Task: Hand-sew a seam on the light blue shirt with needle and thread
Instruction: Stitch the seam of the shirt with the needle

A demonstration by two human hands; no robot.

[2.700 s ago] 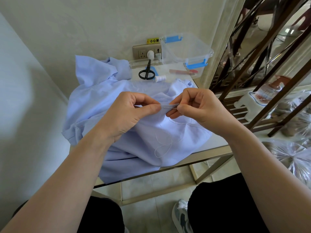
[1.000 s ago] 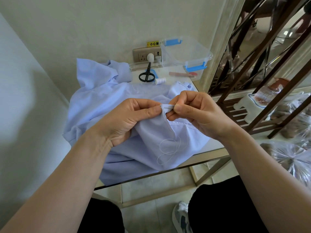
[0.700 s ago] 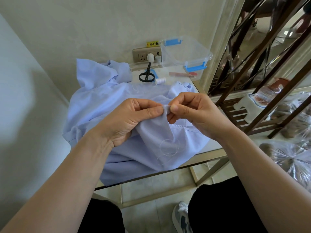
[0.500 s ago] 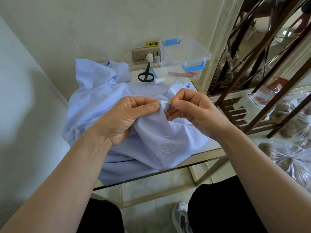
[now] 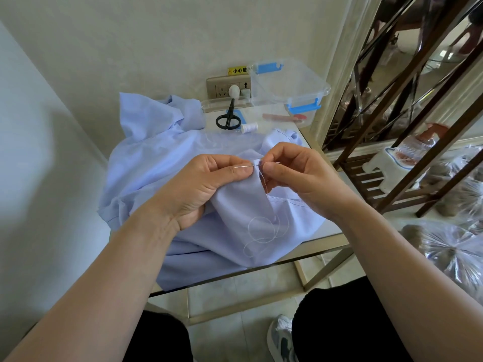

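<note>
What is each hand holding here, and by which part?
The left hand pinches the shirt at the raised fold being sewn. The right hand pinches the needle near its rear end, tip poking through the fold.

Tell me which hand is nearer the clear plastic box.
Right. The right hand lies straight in front of the clear plastic box; the left hand is farther, off toward the box's left.

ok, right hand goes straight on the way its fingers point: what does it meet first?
The right hand points at the left hand, so first the raised fold of the shirt between them, which it seems to touch, then the left thumb under the needle. Depth unclear.
</note>
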